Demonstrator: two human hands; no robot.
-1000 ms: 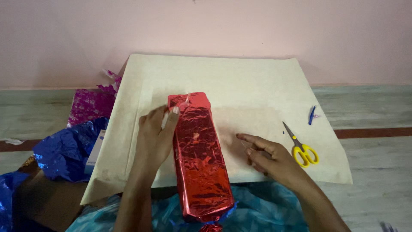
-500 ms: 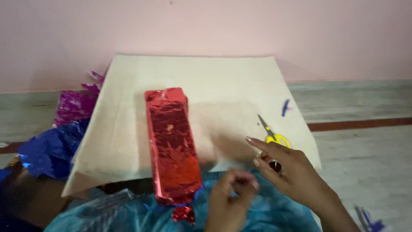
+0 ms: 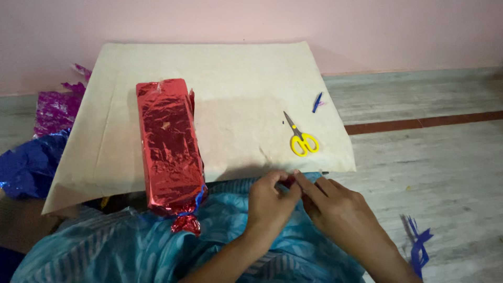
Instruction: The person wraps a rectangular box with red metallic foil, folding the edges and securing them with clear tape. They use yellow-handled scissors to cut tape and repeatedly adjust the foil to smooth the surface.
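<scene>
In the head view, the left hand point(image 3: 270, 196) and the right hand point(image 3: 335, 209) are brought together above the blue patterned cloth point(image 3: 225, 236) over the lap, just past the near edge of the flat beige cardboard sheet point(image 3: 230, 78). The fingertips of both hands are pressed together around something small between them; what is pinched cannot be made out. The long box wrapped in crinkled red foil point(image 3: 168, 144) is seen lying on the cardboard, left of the hands and apart from them, its near end gathered and tied with a blue ribbon point(image 3: 196, 202). Yellow-handled scissors point(image 3: 299, 138) are laid on the cardboard beyond the hands. Blue foil paper point(image 3: 26, 167) and magenta foil paper point(image 3: 55, 107) are crumpled at the left.
</scene>
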